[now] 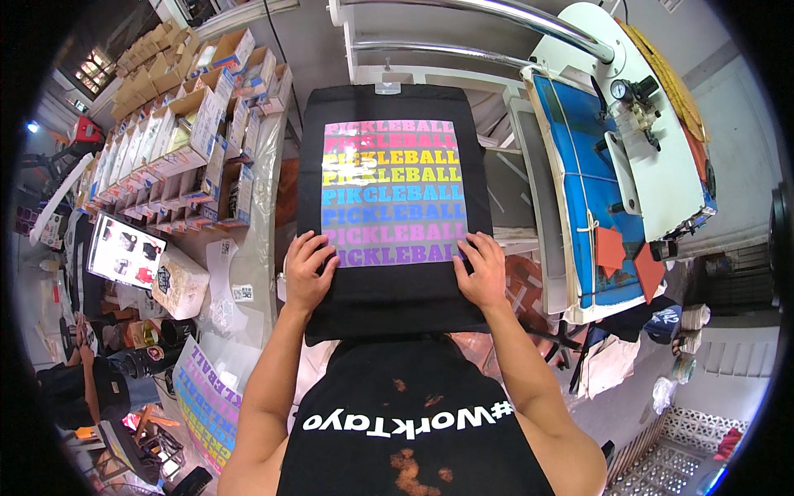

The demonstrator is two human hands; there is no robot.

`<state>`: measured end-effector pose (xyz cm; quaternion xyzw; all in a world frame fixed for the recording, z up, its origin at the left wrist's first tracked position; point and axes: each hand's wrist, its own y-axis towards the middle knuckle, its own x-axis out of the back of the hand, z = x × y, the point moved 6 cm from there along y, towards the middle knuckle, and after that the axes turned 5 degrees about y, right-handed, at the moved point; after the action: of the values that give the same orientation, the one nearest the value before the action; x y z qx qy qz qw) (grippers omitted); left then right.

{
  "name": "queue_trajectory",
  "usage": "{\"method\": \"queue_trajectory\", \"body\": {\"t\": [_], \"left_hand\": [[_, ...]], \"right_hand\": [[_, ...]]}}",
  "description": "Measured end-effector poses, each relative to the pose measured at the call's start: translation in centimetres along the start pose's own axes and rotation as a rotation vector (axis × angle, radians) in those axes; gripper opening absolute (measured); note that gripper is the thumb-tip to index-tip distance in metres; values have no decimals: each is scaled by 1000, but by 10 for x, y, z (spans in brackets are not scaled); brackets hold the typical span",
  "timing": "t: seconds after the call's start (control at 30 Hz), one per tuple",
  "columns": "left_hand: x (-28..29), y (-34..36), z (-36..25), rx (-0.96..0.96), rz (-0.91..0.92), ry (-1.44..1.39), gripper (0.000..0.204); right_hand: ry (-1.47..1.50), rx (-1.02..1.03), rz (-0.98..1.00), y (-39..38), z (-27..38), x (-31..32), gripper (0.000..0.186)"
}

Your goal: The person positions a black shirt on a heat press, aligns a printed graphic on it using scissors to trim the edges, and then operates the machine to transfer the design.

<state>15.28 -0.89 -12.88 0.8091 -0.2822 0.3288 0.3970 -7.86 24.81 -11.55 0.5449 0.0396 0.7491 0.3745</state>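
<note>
A black garment (389, 306), a shirt by its look, is spread flat over a rectangular press bed in front of me. On it lies a clear glossy transfer film (393, 231) printed with rows of pink, yellow, blue and purple lettering; light glares off its upper left. My left hand (309, 269) rests at the film's lower left corner, fingers spread and slightly bent, fingertips on the cloth and the film's edge. Mirroring it, my right hand (481, 269) touches the lower right corner with fingers apart. Neither hand is visibly closed round anything.
To the right stands a heat press head (620, 149), white with a blue pad, carrying a pressure gauge (619, 88); chrome rails (447, 51) run behind the garment. Open cardboard bins (169, 136) crowd the left table. Another printed film (203, 401) lies lower left, near another person's arm (88, 380).
</note>
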Motion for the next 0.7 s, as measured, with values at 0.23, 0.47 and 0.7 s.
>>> {"method": "queue_trajectory", "body": {"t": [0.23, 0.47, 0.7], "left_hand": [[4, 8, -4, -2, 17, -14, 19], [-8, 6, 112, 554, -306, -348, 20], [-26, -57, 149, 1055, 448, -1117, 22]], "right_hand": [[17, 2, -22, 1, -2, 1, 28], [678, -1008, -91, -12, -122, -26, 34], [1420, -1301, 117, -56, -151, -39, 28]]}}
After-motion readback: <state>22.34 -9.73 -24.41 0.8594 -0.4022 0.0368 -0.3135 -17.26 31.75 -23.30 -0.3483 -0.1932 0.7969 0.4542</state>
